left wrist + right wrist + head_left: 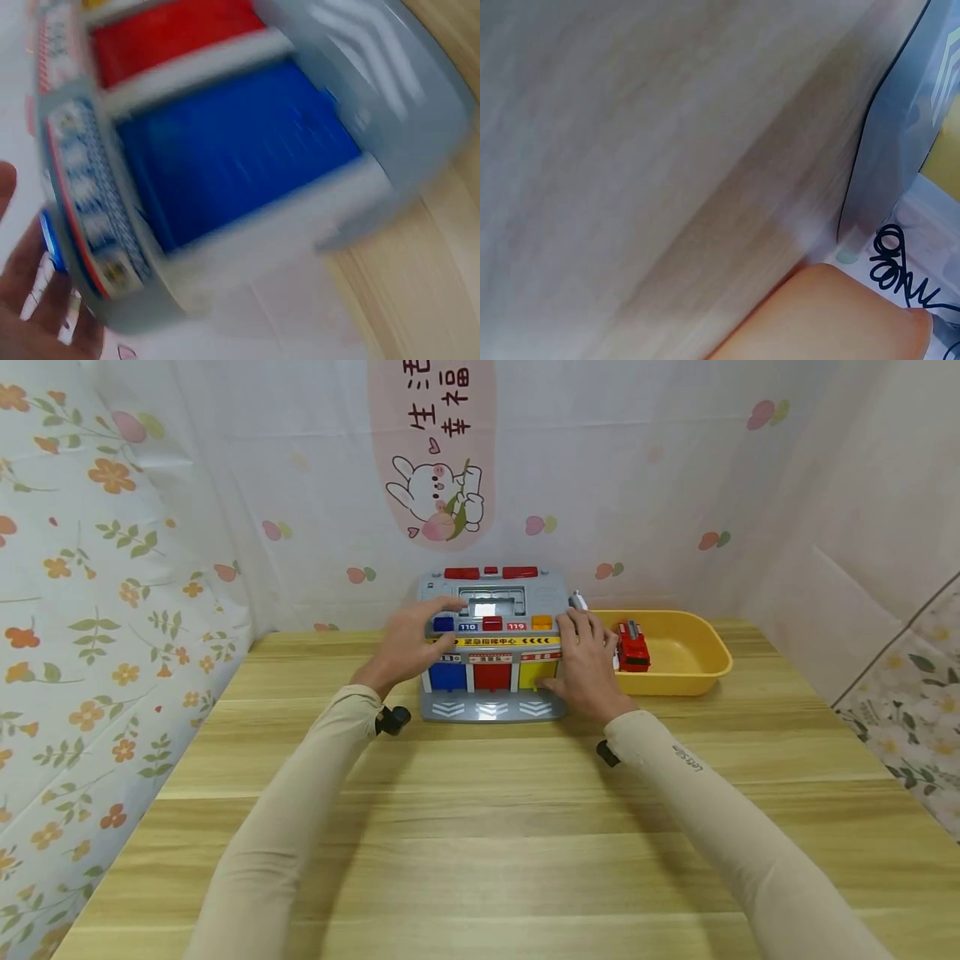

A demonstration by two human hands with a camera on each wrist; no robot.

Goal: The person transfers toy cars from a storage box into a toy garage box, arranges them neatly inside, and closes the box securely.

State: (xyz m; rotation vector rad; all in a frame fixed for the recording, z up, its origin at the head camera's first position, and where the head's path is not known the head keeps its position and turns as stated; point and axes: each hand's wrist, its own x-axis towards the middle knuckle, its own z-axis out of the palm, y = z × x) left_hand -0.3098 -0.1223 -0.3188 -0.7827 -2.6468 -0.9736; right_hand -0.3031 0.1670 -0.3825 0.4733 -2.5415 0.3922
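Note:
A grey toy garage (pixel 491 647) with blue, red and yellow doors stands on the table. My left hand (pixel 405 643) reaches over its left end with fingers extended, close to the blue button (pixel 444 624). In the left wrist view, those fingers (pixel 30 262) lie by the garage's upper edge, near the blue door (pixel 247 150). My right hand (pixel 588 660) grips the garage's right end, fingers over the top corner and thumb in front by the yellow door (pixel 534 675). The right wrist view shows only the garage's lower side (pixel 892 142), with this hand out of sight.
A yellow tray (pixel 690 681) stands right of the garage, with a red toy vehicle (pixel 633 646) inside. A white piece (pixel 577 600) sits against the garage's right side, and a black coiled cord (pixel 889 274) shows there. A patterned cloth (pixel 622 485) hangs behind the wooden table (pixel 465 835).

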